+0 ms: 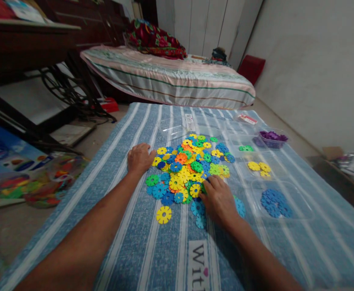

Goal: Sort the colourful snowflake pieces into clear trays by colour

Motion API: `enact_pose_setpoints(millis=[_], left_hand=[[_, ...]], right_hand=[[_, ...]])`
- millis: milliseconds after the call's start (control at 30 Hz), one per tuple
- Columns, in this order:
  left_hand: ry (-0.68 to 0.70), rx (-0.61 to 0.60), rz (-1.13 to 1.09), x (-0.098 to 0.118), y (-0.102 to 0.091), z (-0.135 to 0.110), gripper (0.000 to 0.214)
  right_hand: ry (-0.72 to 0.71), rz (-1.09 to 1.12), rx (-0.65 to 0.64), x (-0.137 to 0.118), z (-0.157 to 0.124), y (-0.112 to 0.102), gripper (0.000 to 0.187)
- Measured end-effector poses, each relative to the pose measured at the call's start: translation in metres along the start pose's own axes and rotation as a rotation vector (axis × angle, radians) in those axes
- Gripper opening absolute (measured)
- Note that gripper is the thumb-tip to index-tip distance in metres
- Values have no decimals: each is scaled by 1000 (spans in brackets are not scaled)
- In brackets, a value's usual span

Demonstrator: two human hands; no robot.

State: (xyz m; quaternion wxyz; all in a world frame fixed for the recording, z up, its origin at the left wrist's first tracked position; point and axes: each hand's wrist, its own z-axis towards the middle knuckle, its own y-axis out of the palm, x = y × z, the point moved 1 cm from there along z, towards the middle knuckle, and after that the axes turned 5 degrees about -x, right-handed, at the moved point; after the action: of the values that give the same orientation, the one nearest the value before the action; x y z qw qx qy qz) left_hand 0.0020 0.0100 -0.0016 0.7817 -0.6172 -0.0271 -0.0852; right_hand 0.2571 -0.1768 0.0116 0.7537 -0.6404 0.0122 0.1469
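A heap of notched plastic discs (183, 176) in yellow, blue, green and orange lies on the table between my hands. At the heap's left edge, my left hand (139, 159) rests on the cloth, thumb apart from the fingers, holding nothing visible. My right hand (221, 200) reaches into the heap's right side with its fingers bent down. Its fingertips are among green and blue discs and partly hidden, so what they grip is unclear. Light blue discs (198, 208) lie beside its thumb, and a single yellow disc (164, 215) sits apart at the front.
To the right stand clear trays: one with blue discs (275, 203), one with yellow discs (259, 167), one with green discs (246, 148), and a tub of purple discs (273, 137). A striped cloth (128, 246) covers the table. Beyond is a bed (170, 81); a sewing-machine stand (64, 89) is left.
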Motion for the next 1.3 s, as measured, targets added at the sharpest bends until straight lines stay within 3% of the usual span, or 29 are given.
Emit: enact_pose_setpoints(millis=[100,267,433,533,633,700,767,933,1033,1167,1300], left_hand=[[6,4,-8,-1,0,0,33],[10,14,-8,-2,0,1,34],[8,25,-10,-4,1,2,35],[10,22,-21,-4,1,2,36],[12,16,-19,-3,-1,2,36],[6,11,-11,-2,-2,1,36],[1,5,-1,-1,-2,1,36],[1,-7,16,0,-3,1,36],[0,-12,18,0,-3,2,36],[5,-5,-12,-1,-1,2,36],[-7,2,-53,-1,-1,2,36]], right_hand=[[-10,0,9,3,-1,3,11],[-67,-27,4,2,-11,4,20],[-171,-62,-16,14,-3,-21,22],[-128,-162,126,45,20,-56,27],[107,-296,434,81,41,-93,21],[191,-323,535,93,45,-106,24],[161,-301,472,91,38,-106,23],[50,-242,-65,48,-3,-70,18],[100,-263,-250,30,-24,-50,19],[218,-294,-281,25,-43,-32,27],[213,-203,-182,25,-59,-20,34]])
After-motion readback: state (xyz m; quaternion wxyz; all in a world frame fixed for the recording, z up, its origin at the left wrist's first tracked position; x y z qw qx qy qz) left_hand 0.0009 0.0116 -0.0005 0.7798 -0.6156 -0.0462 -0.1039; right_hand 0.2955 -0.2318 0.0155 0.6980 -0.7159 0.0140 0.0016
